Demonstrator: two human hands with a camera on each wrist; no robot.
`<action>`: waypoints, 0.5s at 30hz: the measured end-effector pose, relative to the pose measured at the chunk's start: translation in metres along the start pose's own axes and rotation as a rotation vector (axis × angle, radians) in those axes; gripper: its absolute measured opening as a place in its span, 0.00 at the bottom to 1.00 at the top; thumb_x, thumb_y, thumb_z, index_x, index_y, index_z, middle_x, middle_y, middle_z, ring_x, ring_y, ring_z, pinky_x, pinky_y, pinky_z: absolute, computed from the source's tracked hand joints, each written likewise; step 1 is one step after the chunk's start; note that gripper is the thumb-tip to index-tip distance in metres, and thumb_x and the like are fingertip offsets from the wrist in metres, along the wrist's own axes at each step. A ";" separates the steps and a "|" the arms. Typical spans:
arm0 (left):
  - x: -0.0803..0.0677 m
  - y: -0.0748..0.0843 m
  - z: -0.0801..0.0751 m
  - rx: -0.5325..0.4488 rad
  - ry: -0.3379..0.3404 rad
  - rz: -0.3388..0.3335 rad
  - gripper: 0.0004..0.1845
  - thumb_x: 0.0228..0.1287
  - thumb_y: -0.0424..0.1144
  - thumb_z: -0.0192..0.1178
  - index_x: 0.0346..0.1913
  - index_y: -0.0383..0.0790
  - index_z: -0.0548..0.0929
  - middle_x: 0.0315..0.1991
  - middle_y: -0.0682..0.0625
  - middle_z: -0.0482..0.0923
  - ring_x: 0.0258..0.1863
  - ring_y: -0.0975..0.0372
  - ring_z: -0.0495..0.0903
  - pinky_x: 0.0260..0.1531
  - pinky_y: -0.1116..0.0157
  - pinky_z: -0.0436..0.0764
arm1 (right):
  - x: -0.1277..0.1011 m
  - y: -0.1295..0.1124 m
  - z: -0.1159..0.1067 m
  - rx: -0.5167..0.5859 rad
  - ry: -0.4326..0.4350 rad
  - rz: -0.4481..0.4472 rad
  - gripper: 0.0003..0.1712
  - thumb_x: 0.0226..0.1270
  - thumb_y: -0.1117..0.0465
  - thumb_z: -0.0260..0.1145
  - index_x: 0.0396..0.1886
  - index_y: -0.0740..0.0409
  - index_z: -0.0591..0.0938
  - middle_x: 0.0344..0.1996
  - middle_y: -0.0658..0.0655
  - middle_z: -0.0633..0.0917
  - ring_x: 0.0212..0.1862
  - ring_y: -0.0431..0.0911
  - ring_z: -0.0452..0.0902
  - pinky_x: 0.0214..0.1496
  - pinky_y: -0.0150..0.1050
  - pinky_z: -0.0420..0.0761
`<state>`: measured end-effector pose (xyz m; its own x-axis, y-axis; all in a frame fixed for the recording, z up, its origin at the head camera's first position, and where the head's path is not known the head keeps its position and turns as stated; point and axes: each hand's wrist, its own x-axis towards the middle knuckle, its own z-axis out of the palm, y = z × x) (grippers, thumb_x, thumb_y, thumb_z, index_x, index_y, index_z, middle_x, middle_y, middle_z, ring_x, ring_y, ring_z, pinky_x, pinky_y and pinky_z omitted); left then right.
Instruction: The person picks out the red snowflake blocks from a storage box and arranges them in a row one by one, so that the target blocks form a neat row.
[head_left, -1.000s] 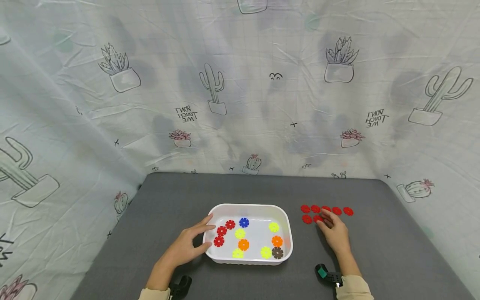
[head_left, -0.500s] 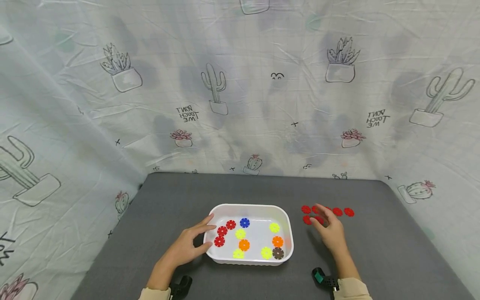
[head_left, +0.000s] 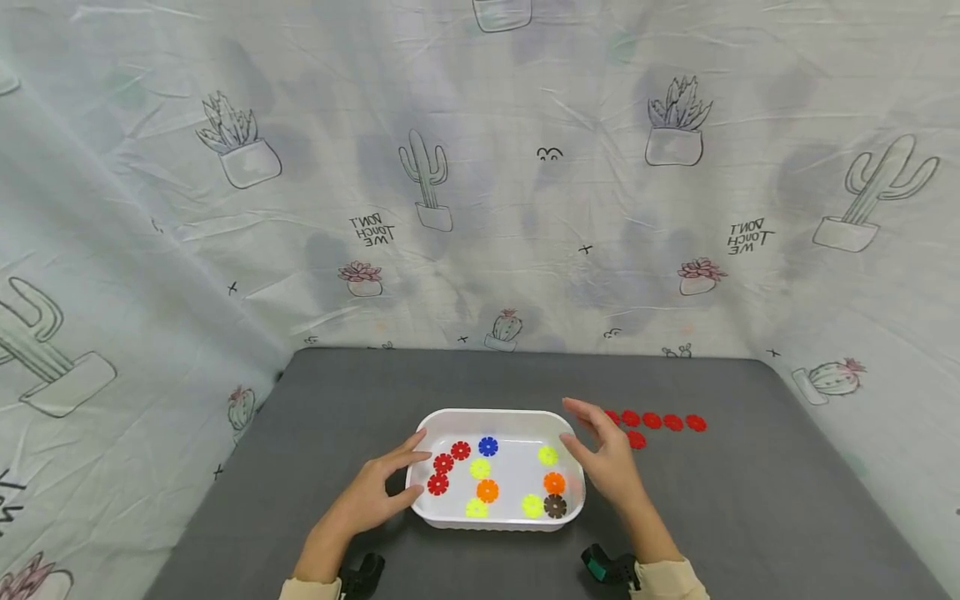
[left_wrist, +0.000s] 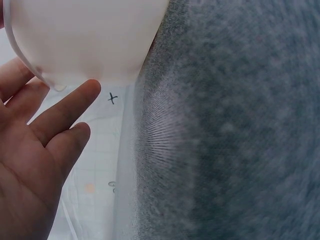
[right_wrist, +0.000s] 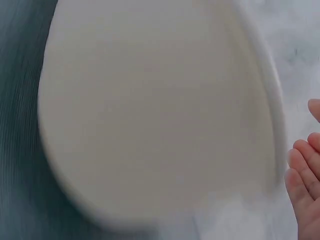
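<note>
My left hand [head_left: 367,492] rests on the left end of a white plastic tray [head_left: 517,523], with thumb and fingertips spread over the rim. From the left wrist view, some fingers [left_wrist: 75,107] lie straight against the outer wall of the tray [left_wrist: 90,40]. At the opposite end, my right hand [head_left: 611,462] has its fingertips close to the right rim, fingers extended and holding nothing. The tray holds notched plastic discs: several red ones [head_left: 461,450], a blue one [head_left: 488,447], several yellow-green ones [head_left: 480,468], two orange ones [head_left: 487,491] and a brown one [head_left: 555,506].
Several red notched discs [head_left: 673,422] lie right of the tray on the grey table [head_left: 360,400], mostly in a row, partly hidden behind my right hand. A cactus-print cloth [head_left: 480,183] hangs behind the table and along both sides.
My right hand has moved left from the red discs on the table to the tray's right rim. The left hand and the tray have stayed in place.
</note>
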<state>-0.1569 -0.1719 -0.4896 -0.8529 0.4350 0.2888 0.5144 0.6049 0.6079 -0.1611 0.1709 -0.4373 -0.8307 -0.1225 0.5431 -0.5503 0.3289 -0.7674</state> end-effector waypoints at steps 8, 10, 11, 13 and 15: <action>-0.001 -0.001 -0.001 -0.008 -0.017 -0.030 0.23 0.53 0.42 0.62 0.55 0.47 0.76 0.65 0.54 0.61 0.61 0.59 0.66 0.54 0.52 0.70 | 0.015 -0.030 0.048 0.042 -0.148 -0.007 0.24 0.55 0.69 0.64 0.53 0.69 0.72 0.51 0.65 0.77 0.53 0.55 0.72 0.55 0.49 0.70; -0.001 -0.001 -0.001 -0.007 -0.023 -0.035 0.23 0.53 0.42 0.61 0.55 0.47 0.76 0.65 0.54 0.61 0.61 0.59 0.66 0.54 0.52 0.70 | 0.019 -0.035 0.060 0.051 -0.185 0.003 0.24 0.55 0.68 0.64 0.53 0.68 0.72 0.51 0.64 0.77 0.53 0.55 0.72 0.56 0.48 0.70; -0.001 -0.001 -0.001 -0.009 -0.024 -0.036 0.23 0.54 0.43 0.61 0.55 0.47 0.76 0.65 0.54 0.62 0.61 0.59 0.67 0.54 0.52 0.70 | 0.021 -0.036 0.066 0.058 -0.205 0.011 0.24 0.55 0.68 0.64 0.53 0.68 0.72 0.51 0.64 0.77 0.53 0.55 0.72 0.56 0.48 0.70; -0.001 -0.001 -0.001 -0.013 -0.025 -0.034 0.22 0.54 0.43 0.61 0.55 0.47 0.76 0.65 0.53 0.62 0.60 0.59 0.67 0.53 0.52 0.71 | 0.026 -0.034 0.078 0.078 -0.248 0.030 0.24 0.56 0.67 0.63 0.54 0.68 0.72 0.52 0.64 0.76 0.54 0.55 0.72 0.57 0.48 0.69; -0.001 -0.001 -0.001 -0.023 -0.028 -0.036 0.22 0.55 0.44 0.60 0.55 0.46 0.76 0.65 0.52 0.62 0.61 0.58 0.67 0.53 0.51 0.70 | 0.031 -0.027 0.090 0.094 -0.291 0.057 0.24 0.57 0.65 0.63 0.55 0.65 0.71 0.53 0.62 0.76 0.55 0.55 0.71 0.58 0.48 0.69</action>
<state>-0.1564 -0.1734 -0.4898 -0.8677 0.4323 0.2455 0.4810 0.6053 0.6342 -0.1795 0.0740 -0.4307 -0.8424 -0.3739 0.3881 -0.4960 0.2564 -0.8296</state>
